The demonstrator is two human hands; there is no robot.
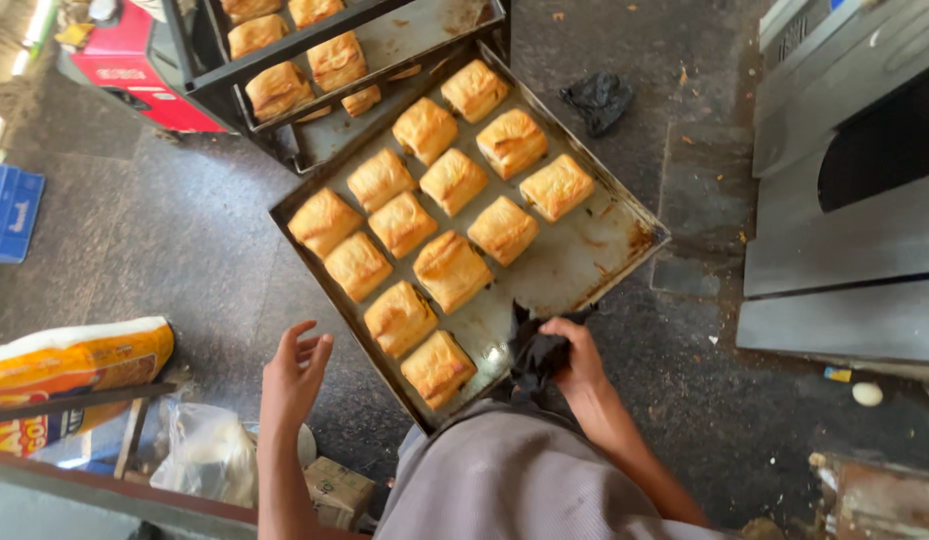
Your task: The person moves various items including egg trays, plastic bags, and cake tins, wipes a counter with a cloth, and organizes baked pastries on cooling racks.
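**Tray of pastries held over the floor by one cloth-wrapped hand**

The right hand (575, 352) closes around a black cloth (537, 352) pinched over the near edge of a metal baking tray (585, 262). The fingertips are buried in the cloth, so the exact grip on the rim cannot be made out. The tray sits tilted above the dark floor (185, 240), carrying golden square pastries (453, 270) in rows; its right part is bare and stained. The left hand (297, 372) hovers open beside the tray's near left edge, fingers spread, touching nothing. The tray's far corner runs under a rack (285, 50), where more pastries lie on a second tray, cut off by the top edge. An oven (845, 200) stands at right, only partly in view.
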